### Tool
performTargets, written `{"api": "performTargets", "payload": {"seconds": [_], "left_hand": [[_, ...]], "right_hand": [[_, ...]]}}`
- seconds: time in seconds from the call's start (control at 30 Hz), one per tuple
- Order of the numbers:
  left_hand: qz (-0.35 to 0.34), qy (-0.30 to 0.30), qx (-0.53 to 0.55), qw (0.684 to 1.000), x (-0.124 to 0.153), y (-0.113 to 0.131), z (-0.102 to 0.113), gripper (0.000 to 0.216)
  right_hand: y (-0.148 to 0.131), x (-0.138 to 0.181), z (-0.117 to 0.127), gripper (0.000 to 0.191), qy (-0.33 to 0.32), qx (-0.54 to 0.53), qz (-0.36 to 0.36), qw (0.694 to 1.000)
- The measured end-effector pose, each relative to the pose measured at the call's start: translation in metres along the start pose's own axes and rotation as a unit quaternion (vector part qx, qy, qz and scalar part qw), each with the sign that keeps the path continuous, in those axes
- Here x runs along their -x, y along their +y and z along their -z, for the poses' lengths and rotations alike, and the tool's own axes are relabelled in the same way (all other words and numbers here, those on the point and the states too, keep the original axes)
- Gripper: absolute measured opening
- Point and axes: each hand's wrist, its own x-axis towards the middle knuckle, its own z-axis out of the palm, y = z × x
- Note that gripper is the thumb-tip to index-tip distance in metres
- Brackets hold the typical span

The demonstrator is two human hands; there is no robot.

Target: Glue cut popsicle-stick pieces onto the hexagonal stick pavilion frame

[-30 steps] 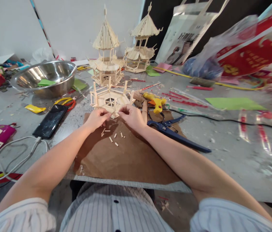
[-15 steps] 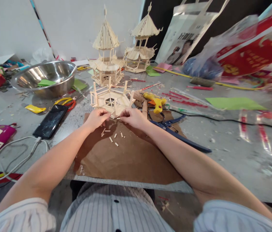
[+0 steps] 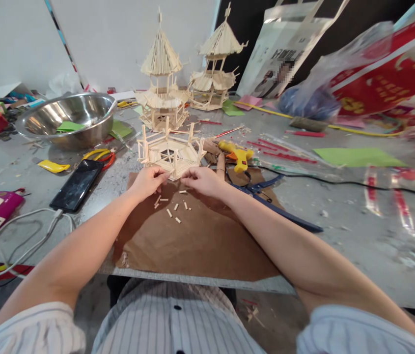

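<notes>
Before me stands a six-sided wooden stick model with short upright posts and a spoked floor. My left hand is closed, thumb and fingers pinching the model's near left edge. Against the near right edge, my right hand has its fingers drawn together; whatever lies between the tips is too small to make out. A short stick piece lies just below the right fingertips. Several other cut stick bits are scattered nearby on the brown paper sheet.
Right of the model lie a yellow glue gun and blue-handled cutters. A phone, pliers and a steel bowl are at left. Two stick pagodas stand behind. A black cord crosses the right side.
A small stick piece seen at the right fingertips now lies slightly nearer me on the paper. My right hand has shifted slightly left; the left hand and the model stay put.
</notes>
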Motion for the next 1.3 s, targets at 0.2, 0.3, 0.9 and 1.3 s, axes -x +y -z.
{"api": "performTargets", "payload": {"seconds": [0.2, 0.3, 0.9, 1.3], "left_hand": [[-0.003, 0.002, -0.007, 1.0, -0.0022, -0.005, -0.0004, 0.025], [-0.004, 0.004, -0.015, 1.0, -0.0035, -0.0079, -0.0006, 0.028], [-0.005, -0.002, -0.022, 1.0, -0.002, -0.0019, -0.0007, 0.024], [-0.007, 0.0, -0.027, 1.0, -0.0028, -0.003, -0.0007, 0.024]], "right_hand": [[-0.0048, -0.0017, -0.0096, 0.039, 0.02, -0.016, -0.01, 1.0], [-0.0069, -0.0025, -0.0113, 0.041, 0.009, -0.022, 0.003, 1.0], [-0.0069, -0.0004, -0.0094, 0.048, -0.012, -0.047, 0.007, 0.999], [-0.008, -0.0002, -0.0096, 0.048, -0.017, -0.048, 0.011, 0.999]]}}
